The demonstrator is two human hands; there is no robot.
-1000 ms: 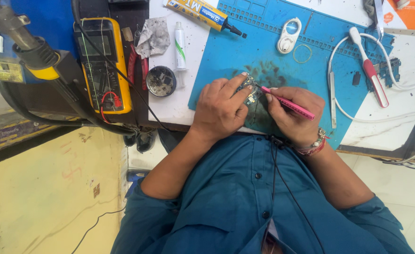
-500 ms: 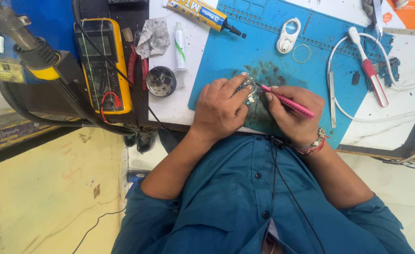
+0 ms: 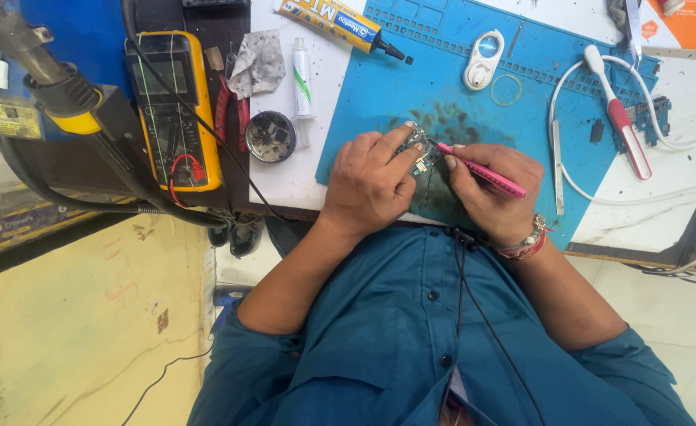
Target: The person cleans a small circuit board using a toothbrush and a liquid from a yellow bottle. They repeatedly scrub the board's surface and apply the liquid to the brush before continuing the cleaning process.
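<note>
We see the left hand (image 3: 372, 185) pinning a small circuit board (image 3: 419, 154) to the blue mat (image 3: 443, 79), fingers closed on the board's near edge. The right hand (image 3: 486, 189) grips a pink tool (image 3: 482, 170), fingers clamped around its shaft, tip touching the board. The board sits on a dark smudged patch near the mat's front edge, between both hands. Beyond the hands on the mat: a white oval gadget (image 3: 482, 61) and a thin ring (image 3: 506, 89) just beside it. A glue tube (image 3: 336, 20) lies across the mat's far left corner. Left of the mat we note a white syringe tube (image 3: 302, 75), a small round tin (image 3: 271, 136), a crumpled rag (image 3: 257, 63) and a yellow multimeter (image 3: 173, 106). To the right, a red-and-white tool (image 3: 620, 118) on a white cable (image 3: 656, 193).
</note>
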